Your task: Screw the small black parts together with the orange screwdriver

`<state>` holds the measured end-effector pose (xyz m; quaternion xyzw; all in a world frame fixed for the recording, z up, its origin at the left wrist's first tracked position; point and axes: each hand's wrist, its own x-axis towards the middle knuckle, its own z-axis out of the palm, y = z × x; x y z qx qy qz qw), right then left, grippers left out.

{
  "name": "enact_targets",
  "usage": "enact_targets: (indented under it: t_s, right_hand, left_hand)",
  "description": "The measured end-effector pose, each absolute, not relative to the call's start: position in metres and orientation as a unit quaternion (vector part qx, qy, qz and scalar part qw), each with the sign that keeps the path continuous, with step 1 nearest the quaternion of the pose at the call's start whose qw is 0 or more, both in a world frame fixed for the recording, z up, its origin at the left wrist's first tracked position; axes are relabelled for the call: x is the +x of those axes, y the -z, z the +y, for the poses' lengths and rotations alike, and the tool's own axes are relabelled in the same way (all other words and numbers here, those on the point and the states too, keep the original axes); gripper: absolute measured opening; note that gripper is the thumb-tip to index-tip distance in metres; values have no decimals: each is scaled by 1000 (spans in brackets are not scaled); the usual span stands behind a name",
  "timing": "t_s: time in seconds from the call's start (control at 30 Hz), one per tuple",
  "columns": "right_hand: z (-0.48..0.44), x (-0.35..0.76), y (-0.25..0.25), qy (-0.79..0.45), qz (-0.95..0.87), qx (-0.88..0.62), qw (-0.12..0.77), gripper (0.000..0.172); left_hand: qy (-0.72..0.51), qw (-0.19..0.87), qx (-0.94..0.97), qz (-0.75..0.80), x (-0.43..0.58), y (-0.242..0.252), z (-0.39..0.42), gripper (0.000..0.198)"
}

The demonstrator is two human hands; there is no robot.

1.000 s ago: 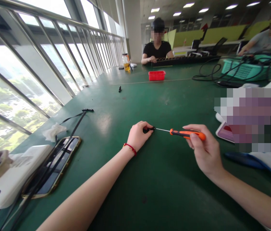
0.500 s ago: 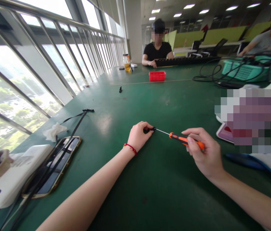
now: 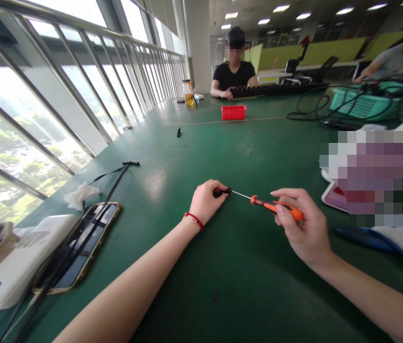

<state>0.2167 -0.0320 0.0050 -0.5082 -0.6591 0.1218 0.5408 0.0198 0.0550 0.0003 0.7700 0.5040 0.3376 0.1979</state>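
On the green table, my left hand [image 3: 206, 201] is closed around a small black part [image 3: 226, 191]; most of it is hidden by the fingers, so its kind cannot be made out. A screwdriver [image 3: 276, 207] with an orange and black handle is held in my right hand [image 3: 305, 224], thumb and fingers around the rear of the grip. Its thin metal shaft points left, and the tip meets the right end of the black part. A red bracelet [image 3: 194, 221] circles my left wrist.
A phone [image 3: 94, 247] lies at the left under a black strap, beside a white device [image 3: 26, 262]. Farther back are a small black piece [image 3: 179, 132] and a red tray [image 3: 234, 113]. A person sits at the far end. A teal basket [image 3: 351, 105] with cables stands right.
The screwdriver handle and the fingers of my right hand have shifted very slightly. My left hand and the black part stay in place.
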Motion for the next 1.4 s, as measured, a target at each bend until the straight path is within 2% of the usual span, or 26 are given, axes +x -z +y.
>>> enact_targets:
  t_s: [0.13,0.3,0.47,0.67,0.83,1.0,1.2,1.33,1.4]
  right_hand:
    - [-32,216,-6,-93,-650,-473,588,26]
    - [-33,217,-5,-122,-676,-501,527,14]
    - [-32,216,-5,-102,-647,-475,588,28]
    - [-33,216,-7,-96,-680,-497,530,13]
    - [-32,215,-7,-62,-662,-465,584,27]
    - [-33,215,-8,-97,-682,-504,520,12]
    - [-32,216,-7,-67,-655,-470,588,28]
    - [-32,217,-6,-88,-675,-502,534,14]
    - [-32,217,-6,-86,-669,-504,539,15]
  left_hand:
    - [-337,197,770,505,20,-1,55,9]
    - [-334,199,771,504,20,0,56,9]
    - [-334,193,774,503,20,1,56,9]
    - [-333,199,770,506,20,-1,55,9]
    - [-334,199,770,505,20,-1,55,9]
    - [-336,202,770,504,20,0,55,9]
    - [-335,204,768,507,20,-1,55,9]
    - [-331,205,768,508,21,-1,55,10]
    - [-332,204,768,507,21,-1,55,9]
